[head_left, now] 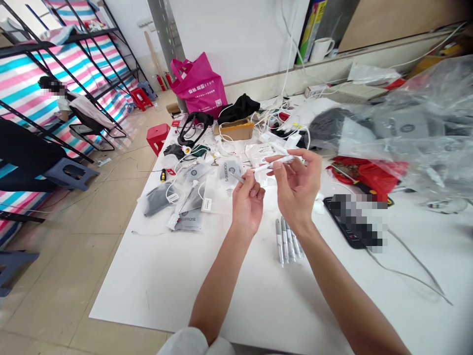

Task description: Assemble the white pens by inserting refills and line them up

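Observation:
Above the white table [162, 291], my two hands are raised close together. My left hand [248, 204] pinches a slim silver-grey pen part [237, 177] between thumb and fingers, its narrow end pointing up and left. A white pen barrel [271, 164] is held by my right hand [297, 185], gripped by the thumb and fingers near its right end. The barrel's left end comes close to my left fingertips; whether it touches them I cannot tell. Several silver-and-white pens [287, 241] lie side by side on the table below my right hand, partly hidden by my right wrist.
Grey plastic-bagged packets [188, 219] and white cables lie to the left. Behind are a cardboard box [234, 130] and a pink bag [201, 88]. At right are a black device [343, 224] with a cable, a red bag [380, 172] and clear plastic bags [399, 128]. A person sits far left.

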### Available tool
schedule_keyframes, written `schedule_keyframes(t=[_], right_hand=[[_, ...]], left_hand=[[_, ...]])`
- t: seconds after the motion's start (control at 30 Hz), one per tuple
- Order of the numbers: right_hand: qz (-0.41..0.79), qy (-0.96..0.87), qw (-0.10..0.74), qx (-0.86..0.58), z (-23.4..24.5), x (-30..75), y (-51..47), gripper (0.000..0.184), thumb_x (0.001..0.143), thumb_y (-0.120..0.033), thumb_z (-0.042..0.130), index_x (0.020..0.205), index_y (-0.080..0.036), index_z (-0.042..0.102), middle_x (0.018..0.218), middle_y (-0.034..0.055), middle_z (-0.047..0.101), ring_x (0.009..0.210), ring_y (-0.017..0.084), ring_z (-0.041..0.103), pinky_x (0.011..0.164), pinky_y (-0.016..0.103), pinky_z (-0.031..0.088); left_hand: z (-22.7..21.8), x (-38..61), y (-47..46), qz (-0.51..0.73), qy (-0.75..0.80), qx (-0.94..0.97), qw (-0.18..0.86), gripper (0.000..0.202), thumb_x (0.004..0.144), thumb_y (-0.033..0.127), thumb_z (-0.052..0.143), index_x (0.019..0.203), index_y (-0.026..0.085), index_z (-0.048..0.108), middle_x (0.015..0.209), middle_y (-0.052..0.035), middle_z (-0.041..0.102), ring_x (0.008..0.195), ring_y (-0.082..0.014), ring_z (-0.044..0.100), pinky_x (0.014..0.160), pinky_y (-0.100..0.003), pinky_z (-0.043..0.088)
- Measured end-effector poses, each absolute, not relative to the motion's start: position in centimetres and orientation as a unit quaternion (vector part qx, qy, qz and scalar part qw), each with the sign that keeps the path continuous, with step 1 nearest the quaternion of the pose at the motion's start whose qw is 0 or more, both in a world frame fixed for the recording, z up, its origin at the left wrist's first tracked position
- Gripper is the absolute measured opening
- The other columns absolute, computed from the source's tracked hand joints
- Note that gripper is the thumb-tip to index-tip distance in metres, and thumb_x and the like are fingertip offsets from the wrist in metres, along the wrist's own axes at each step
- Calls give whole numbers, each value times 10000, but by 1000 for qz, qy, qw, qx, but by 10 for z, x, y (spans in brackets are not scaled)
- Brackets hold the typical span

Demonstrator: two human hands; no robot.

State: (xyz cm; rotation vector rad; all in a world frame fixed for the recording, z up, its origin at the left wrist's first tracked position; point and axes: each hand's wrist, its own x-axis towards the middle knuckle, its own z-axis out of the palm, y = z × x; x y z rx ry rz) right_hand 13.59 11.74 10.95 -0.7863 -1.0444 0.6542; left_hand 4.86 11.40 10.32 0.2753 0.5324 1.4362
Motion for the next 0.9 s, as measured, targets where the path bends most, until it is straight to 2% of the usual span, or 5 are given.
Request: schedule_keyframes(t=[0.13, 0.43, 0.63, 0.77, 0.9], right_hand=[[271, -512, 732, -359, 108, 139, 116, 285, 996, -371, 732, 1243, -327, 597, 1128, 27, 766, 1114, 226, 753, 992, 438, 627], [225, -562, 700, -379, 105, 151, 117, 313, 1023, -365, 695, 1332, -367, 641, 1255, 32, 741, 1095, 226, 739, 1051, 471, 614], [213, -588, 679, -385, 107, 153, 117, 310, 1043, -413, 663, 1350, -371, 657, 1246, 35, 751, 1088, 239, 739, 1063, 492, 615], [225, -579, 684, -382, 109, 154, 117, 326, 1027, -450, 683, 1342, -367, 666, 1268, 43, 745, 1129, 253, 736, 1071, 501, 614], [234, -563, 693, -384, 110, 154, 117, 326, 1011, -448, 703, 1320, -349, 678, 1261, 51, 744, 1157, 264, 733, 1062, 503, 618]], left_hand=[[104, 49, 113, 636, 233, 128, 724, 128, 1011, 214, 737, 914, 148, 685, 697, 74, 325, 547, -40, 308, 542, -195, 317], [105, 51, 113, 601, 218, 126, 758, 61, 978, 155, 708, 922, 135, 715, 805, 21, 530, 554, -24, 369, 540, -194, 353], [103, 53, 113, 611, 245, 143, 739, 115, 988, 201, 750, 901, 141, 706, 821, 16, 574, 561, -24, 369, 536, -185, 341], [105, 51, 113, 601, 248, 149, 745, 38, 969, 185, 751, 963, 149, 743, 830, 13, 591, 570, -30, 378, 551, -195, 347], [104, 51, 113, 595, 263, 169, 741, 73, 969, 196, 733, 1022, 166, 774, 845, 9, 593, 581, -40, 376, 559, -207, 341]])
